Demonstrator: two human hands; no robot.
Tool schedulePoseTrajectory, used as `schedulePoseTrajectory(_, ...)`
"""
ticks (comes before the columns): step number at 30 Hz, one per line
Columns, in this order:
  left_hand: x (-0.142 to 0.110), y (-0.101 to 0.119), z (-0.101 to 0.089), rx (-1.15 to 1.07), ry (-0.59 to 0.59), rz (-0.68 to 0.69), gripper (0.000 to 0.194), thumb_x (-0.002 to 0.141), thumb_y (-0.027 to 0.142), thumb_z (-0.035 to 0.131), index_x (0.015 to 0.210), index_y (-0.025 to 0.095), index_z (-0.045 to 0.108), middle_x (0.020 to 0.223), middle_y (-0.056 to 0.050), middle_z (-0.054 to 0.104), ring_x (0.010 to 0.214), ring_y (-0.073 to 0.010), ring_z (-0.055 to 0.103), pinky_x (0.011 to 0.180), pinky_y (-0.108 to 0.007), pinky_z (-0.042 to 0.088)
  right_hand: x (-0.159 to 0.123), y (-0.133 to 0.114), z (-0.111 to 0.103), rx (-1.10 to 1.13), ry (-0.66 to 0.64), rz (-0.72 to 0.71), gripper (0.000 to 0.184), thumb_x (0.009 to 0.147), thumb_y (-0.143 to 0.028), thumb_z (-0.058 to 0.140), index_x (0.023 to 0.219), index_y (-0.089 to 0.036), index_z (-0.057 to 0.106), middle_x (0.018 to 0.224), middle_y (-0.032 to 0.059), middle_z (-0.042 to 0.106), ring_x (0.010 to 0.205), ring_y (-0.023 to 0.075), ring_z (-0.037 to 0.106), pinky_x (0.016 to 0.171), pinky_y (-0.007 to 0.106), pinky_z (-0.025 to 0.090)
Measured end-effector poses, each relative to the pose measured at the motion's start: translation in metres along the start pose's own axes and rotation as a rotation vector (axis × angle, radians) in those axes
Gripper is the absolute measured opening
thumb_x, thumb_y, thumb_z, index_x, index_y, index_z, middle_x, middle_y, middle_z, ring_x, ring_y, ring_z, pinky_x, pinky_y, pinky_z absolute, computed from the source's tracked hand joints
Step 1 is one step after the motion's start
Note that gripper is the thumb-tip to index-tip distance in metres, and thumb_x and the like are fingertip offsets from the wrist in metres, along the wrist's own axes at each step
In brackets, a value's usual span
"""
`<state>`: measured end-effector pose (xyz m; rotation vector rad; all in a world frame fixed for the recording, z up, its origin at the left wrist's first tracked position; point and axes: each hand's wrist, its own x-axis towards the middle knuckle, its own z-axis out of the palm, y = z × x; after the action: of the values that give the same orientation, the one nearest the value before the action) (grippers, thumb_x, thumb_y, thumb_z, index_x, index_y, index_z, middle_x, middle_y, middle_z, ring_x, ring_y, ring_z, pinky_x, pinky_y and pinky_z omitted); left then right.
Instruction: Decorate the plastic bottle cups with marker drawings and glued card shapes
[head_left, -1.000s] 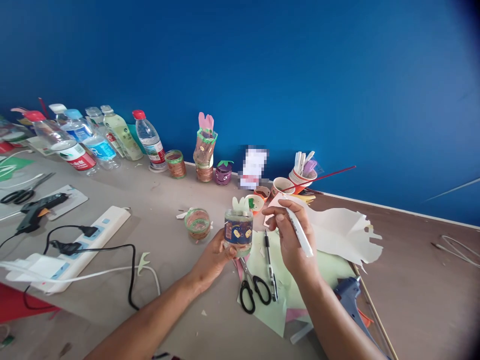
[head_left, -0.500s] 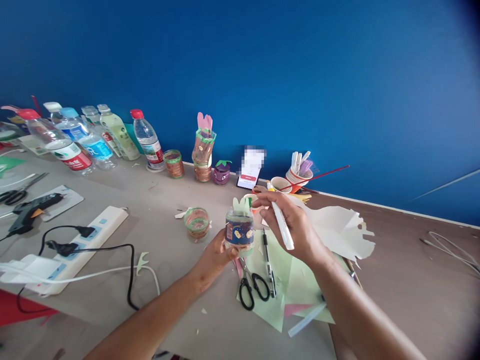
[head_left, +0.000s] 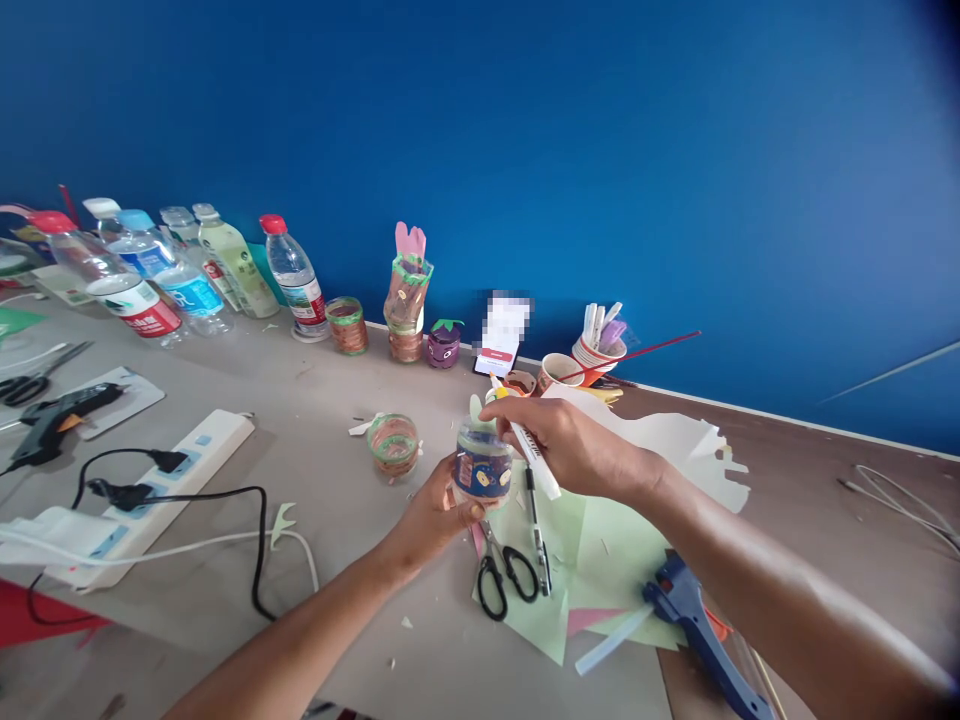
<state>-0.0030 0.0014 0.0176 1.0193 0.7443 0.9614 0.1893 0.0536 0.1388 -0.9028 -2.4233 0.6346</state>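
Observation:
My left hand (head_left: 433, 510) is closed around a small clear plastic cup (head_left: 484, 472) with a dark blue painted band and pale spots. A pale green paper ear (head_left: 475, 408) stands up from its rim. My right hand (head_left: 577, 440) holds a white marker (head_left: 538, 468) whose yellow end points up and away. Its fingertips are at the cup's rim and hide part of it; whether they touch the ear I cannot tell. Below the cup lie black-handled scissors (head_left: 508, 580) and a black pen (head_left: 537, 535) on green paper (head_left: 600, 540).
A green-rimmed brown cup (head_left: 394, 447) sits left of my hands. Bottles (head_left: 294, 275) line the back left, near a power strip (head_left: 161, 495) with cables. A phone (head_left: 501, 335) leans on the wall beside paper cups (head_left: 561, 370). A blue glue gun (head_left: 697, 625) lies under my right forearm.
My right hand has moved left and a little down to the cup's rim, marker still in it. The forearm shifted, showing the glue gun. The cup has tilted slightly.

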Motion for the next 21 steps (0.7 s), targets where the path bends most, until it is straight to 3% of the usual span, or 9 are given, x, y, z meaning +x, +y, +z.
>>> schedulePoseTrajectory(8, 0.001, -0.003, 0.001, -0.071, -0.013, 0.060, 0.087, 0.059, 0.062, 0.082, 0.133, 0.025, 0.052, 0.140, -0.015, 0.054, 0.128, -0.0373, 0.051, 0.104, -0.050, 0.042, -0.002, -0.009, -0.011, 0.083, 0.008, -0.010, 0.032, 0.084, -0.010, 0.055, 0.105, -0.025, 0.073, 0.086, 0.0023, 0.074, 0.068, 0.0175, 0.063, 0.065, 0.031, 0.051)
schedulePoseTrajectory(15, 0.000, 0.002, 0.003, -0.087, 0.001, 0.117, 0.088, 0.061, 0.067, 0.079, 0.133, 0.026, 0.050, 0.142, -0.015, 0.049, 0.129, -0.0375, 0.048, 0.102, -0.048, 0.044, -0.001, -0.015, -0.013, 0.103, 0.068, 0.036, 0.025, 0.079, -0.013, 0.063, 0.096, -0.027, 0.076, 0.080, 0.0022, 0.074, 0.063, 0.0199, 0.063, 0.061, 0.033, 0.051)
schedulePoseTrajectory(17, -0.001, -0.002, 0.001, -0.102, 0.017, 0.120, 0.094, 0.059, 0.070, 0.077, 0.135, 0.024, 0.047, 0.136, -0.016, 0.050, 0.120, -0.0348, 0.055, 0.098, -0.046, 0.047, 0.001, -0.016, -0.016, 0.054, 0.071, 0.015, 0.025, 0.080, -0.013, 0.063, 0.098, -0.026, 0.075, 0.081, 0.0024, 0.074, 0.062, 0.0191, 0.063, 0.060, 0.033, 0.051)
schedulePoseTrajectory(21, -0.004, -0.013, -0.005, -0.018, 0.074, 0.060, 0.101, 0.061, 0.077, 0.070, 0.139, 0.020, 0.041, 0.119, -0.015, 0.053, 0.084, -0.0205, 0.062, 0.081, -0.040, 0.051, 0.005, -0.015, -0.028, -0.132, 0.127, -0.083, 0.028, 0.086, -0.015, 0.058, 0.110, -0.025, 0.068, 0.095, 0.0058, 0.074, 0.072, 0.0216, 0.067, 0.063, 0.034, 0.052)
